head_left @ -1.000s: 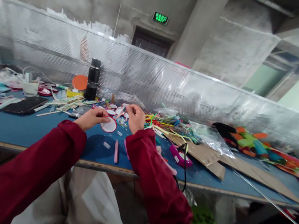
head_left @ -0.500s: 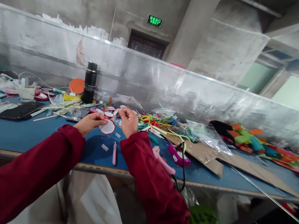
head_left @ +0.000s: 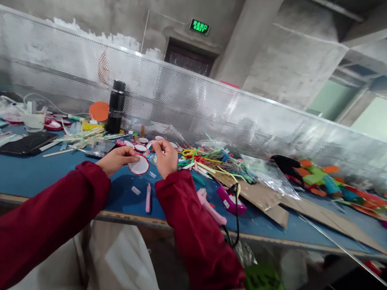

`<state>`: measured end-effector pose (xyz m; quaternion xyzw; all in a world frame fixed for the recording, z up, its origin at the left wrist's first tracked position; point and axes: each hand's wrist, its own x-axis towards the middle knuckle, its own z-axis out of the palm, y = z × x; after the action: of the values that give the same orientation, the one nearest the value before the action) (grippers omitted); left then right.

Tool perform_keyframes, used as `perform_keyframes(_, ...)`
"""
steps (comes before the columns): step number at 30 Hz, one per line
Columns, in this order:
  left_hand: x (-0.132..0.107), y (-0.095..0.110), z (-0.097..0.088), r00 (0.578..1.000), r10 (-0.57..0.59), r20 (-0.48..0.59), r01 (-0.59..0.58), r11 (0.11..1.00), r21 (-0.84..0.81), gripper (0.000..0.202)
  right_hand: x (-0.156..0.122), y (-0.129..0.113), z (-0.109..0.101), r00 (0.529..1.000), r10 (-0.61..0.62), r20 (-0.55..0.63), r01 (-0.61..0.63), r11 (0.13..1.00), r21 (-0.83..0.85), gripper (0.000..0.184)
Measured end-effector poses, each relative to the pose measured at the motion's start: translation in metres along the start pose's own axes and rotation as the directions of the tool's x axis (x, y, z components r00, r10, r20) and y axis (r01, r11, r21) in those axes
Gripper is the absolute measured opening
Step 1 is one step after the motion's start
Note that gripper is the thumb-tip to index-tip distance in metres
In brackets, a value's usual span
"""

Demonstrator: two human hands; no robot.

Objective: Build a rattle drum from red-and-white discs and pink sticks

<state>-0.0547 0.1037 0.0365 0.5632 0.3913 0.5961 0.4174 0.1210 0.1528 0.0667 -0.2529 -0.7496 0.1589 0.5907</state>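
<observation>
Pinching the flimsy-looking disc [head_left: 138, 165] by its rim, the left hand [head_left: 116, 158] had it lightly; the right hand [head_left: 166, 159] just beside was curled, couldn't tell around what.

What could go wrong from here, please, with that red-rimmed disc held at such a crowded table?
The left hand grips the red-rimmed disc only at its edge, so it might slip and drop.
The pink stick lies near the front edge of the table, where the right sleeve could sweep it off.
The black cable drops over that edge beside the sleeve and may snag.
</observation>
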Motion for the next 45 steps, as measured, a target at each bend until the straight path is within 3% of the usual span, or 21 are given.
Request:
perform_keyframes(35,0.0018,-0.0001,0.0006,1.000,-0.012,-0.018,0.011,0.999,-0.044,0.042,-0.0024,-0.0030,0.0037,0.999,0.006,0.034,-0.006,1.000,0.020,0.029)
perform_keyframes(45,0.0049,-0.0056,-0.0013,0.999,0.036,-0.033,-0.036,0.999,-0.016,0.041,-0.0028,-0.0071,0.0031,0.998,0.024,0.050,-0.027,0.998,0.062,0.028)
